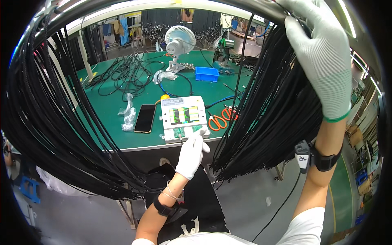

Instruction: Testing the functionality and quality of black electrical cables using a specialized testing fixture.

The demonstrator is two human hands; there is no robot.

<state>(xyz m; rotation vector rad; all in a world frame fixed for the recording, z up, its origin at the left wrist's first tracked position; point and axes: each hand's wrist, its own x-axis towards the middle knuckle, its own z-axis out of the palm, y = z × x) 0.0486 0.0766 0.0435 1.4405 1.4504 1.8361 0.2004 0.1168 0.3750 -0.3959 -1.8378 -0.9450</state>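
My left hand (190, 156), in a white glove, is at the front edge of a white tester box (183, 102) with a lit colour screen (184, 115). Its fingers are closed together over the small green circuit boards (179, 132) there; whatever is between them is too small to make out. High on the right, my right hand (318, 45), gloved in white knit, closes round the top of a thick bundle of black cables (265, 106) where they hang over a metal rail (261, 9). Part of its fingers runs out at the top edge.
Another curtain of black cables (45, 118) hangs at the left. On the green table (110, 98) lie a phone (145, 119), orange-handled scissors (218, 122), clear plastic bags (129, 116) and tangled cables (122, 73). A white fan (179, 41), a blue tray (207, 74) and a green machine (222, 53) stand farther back.
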